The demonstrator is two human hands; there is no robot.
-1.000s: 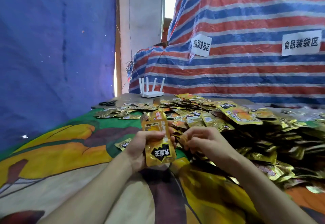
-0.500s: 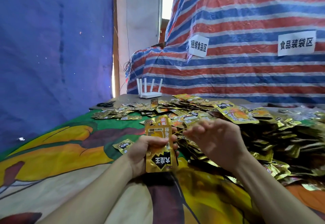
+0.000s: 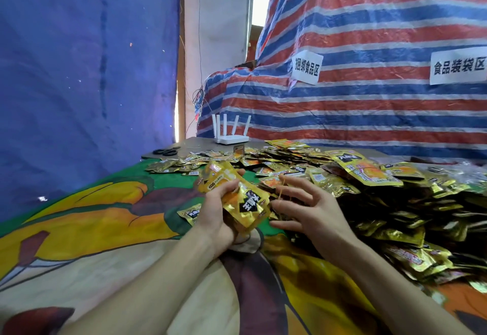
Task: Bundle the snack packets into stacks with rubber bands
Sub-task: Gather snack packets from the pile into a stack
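The packets [image 3: 245,203] in my left hand [image 3: 213,218] are glossy, crinkled gold foil, like the heap [image 3: 395,203] on the right. The near cloth [image 3: 92,224] looks matt and soft. The far tarp [image 3: 369,113] is woven plastic with a faint sheen; its signs [image 3: 307,67] are matt paper.

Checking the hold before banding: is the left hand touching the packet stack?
Touching. The head view shows the left hand wrapped round the snack packet stack, thumb across its front.
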